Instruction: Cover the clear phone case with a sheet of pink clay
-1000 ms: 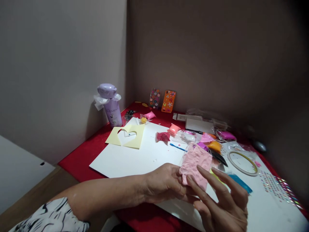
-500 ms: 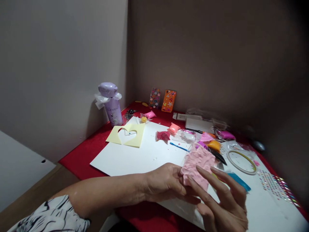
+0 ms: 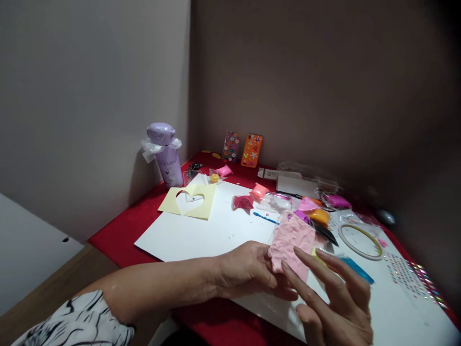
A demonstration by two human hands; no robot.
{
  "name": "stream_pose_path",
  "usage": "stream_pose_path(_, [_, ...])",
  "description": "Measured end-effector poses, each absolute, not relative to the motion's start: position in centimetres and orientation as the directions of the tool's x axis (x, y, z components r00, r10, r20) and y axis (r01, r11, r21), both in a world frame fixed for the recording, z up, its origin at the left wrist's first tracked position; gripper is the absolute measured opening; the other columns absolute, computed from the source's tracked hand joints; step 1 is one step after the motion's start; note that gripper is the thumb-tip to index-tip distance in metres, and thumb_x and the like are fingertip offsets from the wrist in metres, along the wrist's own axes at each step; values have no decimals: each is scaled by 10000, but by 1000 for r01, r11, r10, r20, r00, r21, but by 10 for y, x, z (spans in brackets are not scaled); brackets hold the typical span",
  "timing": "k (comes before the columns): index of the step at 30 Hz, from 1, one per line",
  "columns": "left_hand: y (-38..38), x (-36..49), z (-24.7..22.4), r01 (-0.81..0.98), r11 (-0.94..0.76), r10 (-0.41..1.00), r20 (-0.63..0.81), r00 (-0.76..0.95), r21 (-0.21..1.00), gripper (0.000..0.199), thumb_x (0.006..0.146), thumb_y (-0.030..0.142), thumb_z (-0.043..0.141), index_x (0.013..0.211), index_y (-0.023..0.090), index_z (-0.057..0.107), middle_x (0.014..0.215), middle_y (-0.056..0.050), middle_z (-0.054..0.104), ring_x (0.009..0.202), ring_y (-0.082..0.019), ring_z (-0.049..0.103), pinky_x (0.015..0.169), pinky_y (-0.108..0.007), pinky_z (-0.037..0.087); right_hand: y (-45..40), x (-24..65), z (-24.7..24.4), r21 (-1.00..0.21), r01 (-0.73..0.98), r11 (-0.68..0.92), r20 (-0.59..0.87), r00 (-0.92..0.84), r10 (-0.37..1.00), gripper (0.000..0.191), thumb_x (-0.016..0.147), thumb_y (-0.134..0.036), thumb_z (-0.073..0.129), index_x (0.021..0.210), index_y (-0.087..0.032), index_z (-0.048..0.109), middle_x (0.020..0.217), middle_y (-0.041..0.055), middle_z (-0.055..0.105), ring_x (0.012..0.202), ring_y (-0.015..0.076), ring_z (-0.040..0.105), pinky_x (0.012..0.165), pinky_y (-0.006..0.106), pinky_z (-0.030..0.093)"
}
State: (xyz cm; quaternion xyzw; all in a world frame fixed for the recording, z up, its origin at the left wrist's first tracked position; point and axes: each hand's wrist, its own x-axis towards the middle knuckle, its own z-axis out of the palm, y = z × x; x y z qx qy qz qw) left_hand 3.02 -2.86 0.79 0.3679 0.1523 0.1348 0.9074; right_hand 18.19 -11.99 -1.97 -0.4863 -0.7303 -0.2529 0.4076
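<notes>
A flat piece covered in bumpy pink clay is held up over the white board. My left hand grips its lower left edge, with the fingers partly hidden beneath it. Clear film shows along the piece's left side. My right hand has its fingers spread, and the fingertips touch the lower part of the clay surface. Behind the piece lie a blue tool and several coloured clay packets, among them an orange one.
A purple bottle stands at the back left, near yellow paper with a heart cut-out. Two decorated phone cases lean against the wall. To the right are a hoop, a blue packet and gem stickers.
The pink piece has shifted slightly left and tilted a little in my left hand. My right hand has moved slightly, its fingertips still on the clay.
</notes>
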Motion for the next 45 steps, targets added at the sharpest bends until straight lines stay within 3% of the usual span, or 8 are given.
stream_pose_path(7, [-26, 30, 9, -140, 662, 344, -132, 930, 736, 207, 485, 16, 611, 661, 121, 582, 658, 13, 528, 642, -83, 513, 753, -265, 412, -119, 178, -20, 7, 922, 388, 832, -221, 509, 409, 902, -459, 408, 1184, -253, 618, 1222, 89, 592, 1146, 302, 487, 891, 455, 391])
stream_pose_path(12, [-25, 30, 4, -148, 679, 315, -104, 943, 719, 308, 421, -13, 529, 689, 120, 606, 710, 0, 566, 715, -102, 557, 791, -260, 407, -119, 178, -20, -17, 905, 426, 792, -248, 558, 432, 910, -428, 391, 1249, -230, 569, 1290, 109, 541, 1200, 327, 449, 919, 486, 388])
stream_pose_path(22, [-26, 31, 0, -167, 669, 285, -43, 958, 724, 373, 440, -7, 499, 757, 118, 651, 783, -11, 609, 745, -109, 579, 800, -255, 405, -116, 179, -24, -65, 876, 478, 770, -261, 582, 491, 913, -466, 346, 1285, -208, 538, 1353, 142, 480, 1283, 386, 360, 942, 535, 361])
stream_pose_path(26, [-26, 31, 2, -163, 669, 291, -54, 955, 725, 340, 435, -10, 503, 723, 114, 635, 747, -2, 600, 730, -95, 573, 733, -208, 396, -116, 178, -25, -67, 873, 482, 759, -270, 593, 520, 906, -502, 344, 1317, -227, 502, 1375, 135, 460, 1292, 396, 342, 935, 550, 366])
stream_pose_path(35, [-26, 31, 5, -167, 703, 324, -102, 940, 692, 322, 421, -25, 531, 696, 125, 603, 700, 1, 574, 725, -111, 574, 816, -281, 432, -122, 176, -20, -133, 879, 458, 835, -149, 529, 386, 913, -400, 378, 1145, -250, 647, 1272, 113, 558, 1211, 353, 441, 923, 520, 372])
stream_pose_path(40, [-27, 32, 6, -170, 685, 358, -123, 926, 709, 306, 441, -18, 543, 700, 119, 633, 700, -9, 601, 696, -102, 581, 754, -239, 429, -119, 175, -20, -35, 898, 439, 822, -224, 524, 374, 896, -397, 429, 1129, -210, 654, 1262, 131, 563, 1187, 355, 458, 894, 498, 380])
stream_pose_path(45, [-27, 31, 5, -124, 688, 407, -239, 881, 715, 280, 459, -4, 585, 710, 106, 644, 698, -19, 618, 659, -97, 592, 717, -219, 430, -116, 177, -24, 59, 932, 359, 821, -249, 513, 356, 869, -414, 489, 1134, -236, 646, 1264, 100, 571, 1197, 338, 458, 908, 472, 366])
